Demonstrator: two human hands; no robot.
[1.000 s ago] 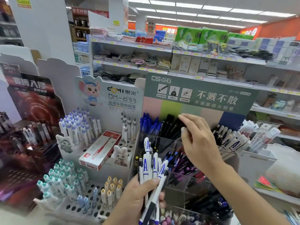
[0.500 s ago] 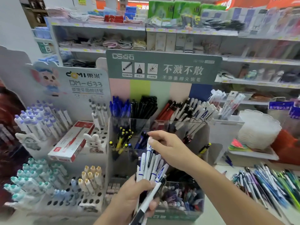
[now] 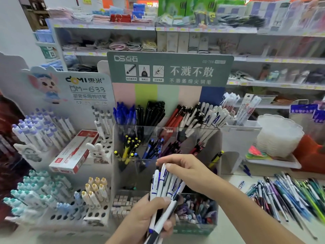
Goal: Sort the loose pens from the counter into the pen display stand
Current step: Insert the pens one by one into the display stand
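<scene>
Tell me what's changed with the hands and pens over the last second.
The right hand came down from the black pens in the stand's top row and now pinches the top of a white pen in the bunch of white pens. The left hand still grips that bunch. The loose pens on the counter stayed put.

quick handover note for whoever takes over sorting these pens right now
Left hand grips a bundle of white pens.
Right hand pinches the top of one pen in that bundle.
The display stand sits straight ahead; its top right slot already holds matching white pens.
Loose pens lie on the counter at right.
Done: some pens are in the slots.
Left: slot the held bundle, then sort the counter pile.
</scene>
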